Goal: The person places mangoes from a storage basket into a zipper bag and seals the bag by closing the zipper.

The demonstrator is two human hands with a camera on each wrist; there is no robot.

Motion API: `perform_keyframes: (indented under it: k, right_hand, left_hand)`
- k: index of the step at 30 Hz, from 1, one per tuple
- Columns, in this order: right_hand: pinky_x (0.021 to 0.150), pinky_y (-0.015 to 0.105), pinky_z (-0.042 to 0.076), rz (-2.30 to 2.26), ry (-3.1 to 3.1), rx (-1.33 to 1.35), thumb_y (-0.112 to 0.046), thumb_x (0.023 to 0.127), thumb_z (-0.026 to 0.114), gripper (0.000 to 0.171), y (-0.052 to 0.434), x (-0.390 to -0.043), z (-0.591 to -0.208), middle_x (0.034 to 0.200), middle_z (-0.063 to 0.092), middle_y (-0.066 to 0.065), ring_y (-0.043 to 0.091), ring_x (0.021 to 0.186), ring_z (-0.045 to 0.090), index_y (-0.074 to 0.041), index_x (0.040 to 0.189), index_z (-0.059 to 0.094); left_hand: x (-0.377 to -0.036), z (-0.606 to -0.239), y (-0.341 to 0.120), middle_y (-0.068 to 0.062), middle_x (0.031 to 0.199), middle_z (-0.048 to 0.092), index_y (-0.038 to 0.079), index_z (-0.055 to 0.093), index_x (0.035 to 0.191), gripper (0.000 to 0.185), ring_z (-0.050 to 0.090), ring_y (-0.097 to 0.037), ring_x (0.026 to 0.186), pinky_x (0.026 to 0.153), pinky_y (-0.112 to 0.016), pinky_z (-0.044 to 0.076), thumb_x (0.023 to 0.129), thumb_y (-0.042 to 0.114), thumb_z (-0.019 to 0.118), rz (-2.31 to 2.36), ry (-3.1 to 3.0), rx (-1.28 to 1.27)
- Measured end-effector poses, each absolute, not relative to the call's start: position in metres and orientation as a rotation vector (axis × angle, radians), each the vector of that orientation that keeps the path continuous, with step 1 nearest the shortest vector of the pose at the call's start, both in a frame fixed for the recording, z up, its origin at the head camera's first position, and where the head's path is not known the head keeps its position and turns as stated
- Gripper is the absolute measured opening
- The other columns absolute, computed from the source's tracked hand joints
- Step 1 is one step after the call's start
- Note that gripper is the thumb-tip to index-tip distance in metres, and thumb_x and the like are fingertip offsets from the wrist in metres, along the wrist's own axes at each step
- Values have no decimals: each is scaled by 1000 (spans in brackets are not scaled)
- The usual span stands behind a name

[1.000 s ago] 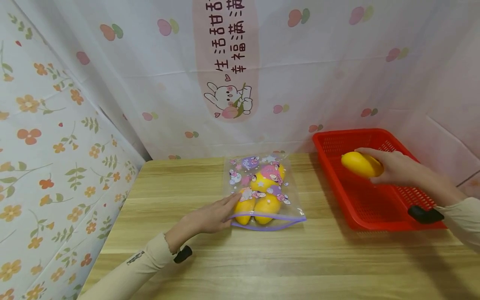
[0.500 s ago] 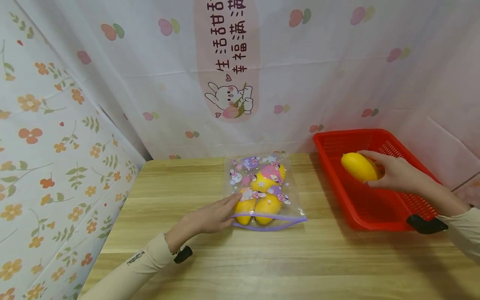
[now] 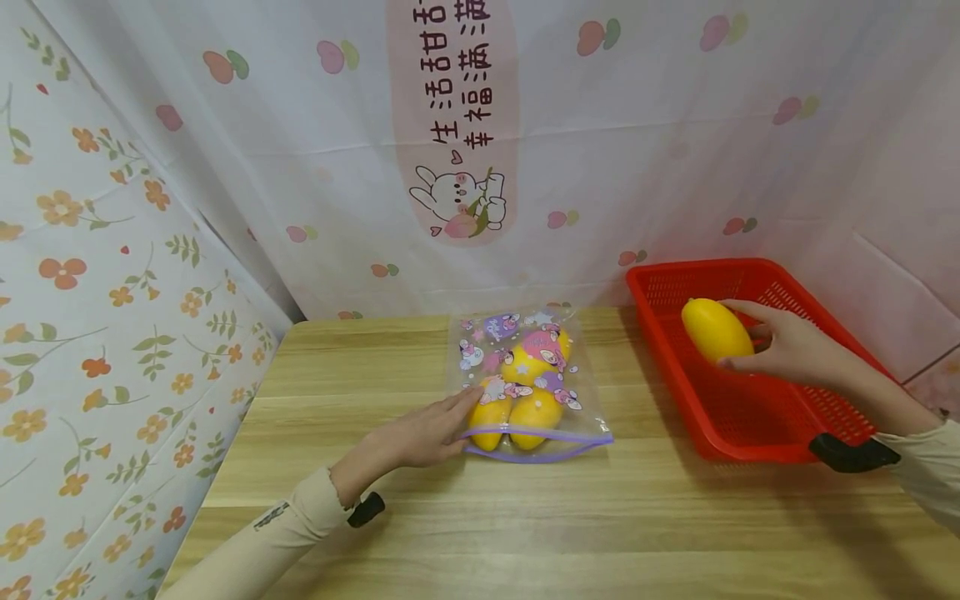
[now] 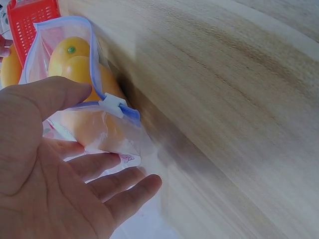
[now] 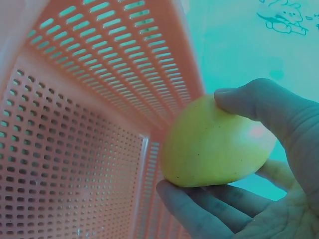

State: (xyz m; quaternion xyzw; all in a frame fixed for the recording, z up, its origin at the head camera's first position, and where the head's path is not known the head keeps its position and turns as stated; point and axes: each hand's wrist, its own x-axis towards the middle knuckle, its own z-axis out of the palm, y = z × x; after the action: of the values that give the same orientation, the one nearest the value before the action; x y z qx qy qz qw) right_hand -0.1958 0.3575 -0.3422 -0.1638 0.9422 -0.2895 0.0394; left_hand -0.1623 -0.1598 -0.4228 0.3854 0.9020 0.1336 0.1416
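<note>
My right hand [image 3: 791, 350] grips a yellow mango [image 3: 717, 332] above the red plastic basket [image 3: 693, 408]. In the right wrist view, the thumb presses the top of the mango [image 5: 219, 144] and the fingers curl below it. A clear zip bag [image 3: 588, 412] with pink and purple prints lies on the table, with yellow mangoes [image 3: 536, 415] inside. Its purple-edged mouth faces the front. My left hand [image 3: 420, 433] rests at the bag's left side, fingers relaxed. The left wrist view shows the thumb at the bag's mouth, beside a white slider [image 4: 113, 104].
The basket stands at the back right of the wooden table [image 3: 525, 525]. Behind it hangs a printed white curtain [image 3: 315, 175], and a floral cloth [image 3: 112, 333] covers the left side. Dark wrist straps [image 3: 855, 452] show on both arms.
My right hand has turned the mango to a more upright slant above the basket. The left hand and bag have stayed in place.
</note>
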Motion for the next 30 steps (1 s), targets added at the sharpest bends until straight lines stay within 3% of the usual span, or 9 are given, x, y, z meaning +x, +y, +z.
perform_keyframes:
  k: [14, 21, 30]
  right_hand:
    - [66, 32, 57, -887, 2892, -496, -25, 83, 87, 87, 342, -191, -341, 119, 64, 28, 40, 95, 69, -3, 152, 40]
    - [59, 29, 53, -802, 2997, -529, -17, 83, 86, 68, 335, -189, -337, 113, 68, 25, 33, 88, 62, 1, 141, 56]
    - [51, 28, 47, -815, 3020, -551, -17, 82, 86, 69, 332, -186, -334, 111, 68, 25, 26, 78, 54, 1, 142, 56]
  left_hand:
    - [-162, -421, -160, -23, 164, 20, -2, 14, 160, 80, 25, -36, 148, 116, -46, 29, 102, 23, 63, 384, 2589, 1115]
    - [-163, -420, -159, -21, 165, 19, -1, 13, 161, 79, 24, -35, 149, 117, -44, 27, 103, 24, 62, 386, 2578, 1090]
    - [-163, -421, -159, -22, 165, 18, -1, 13, 161, 80, 24, -35, 149, 117, -45, 27, 103, 24, 62, 376, 2585, 1099]
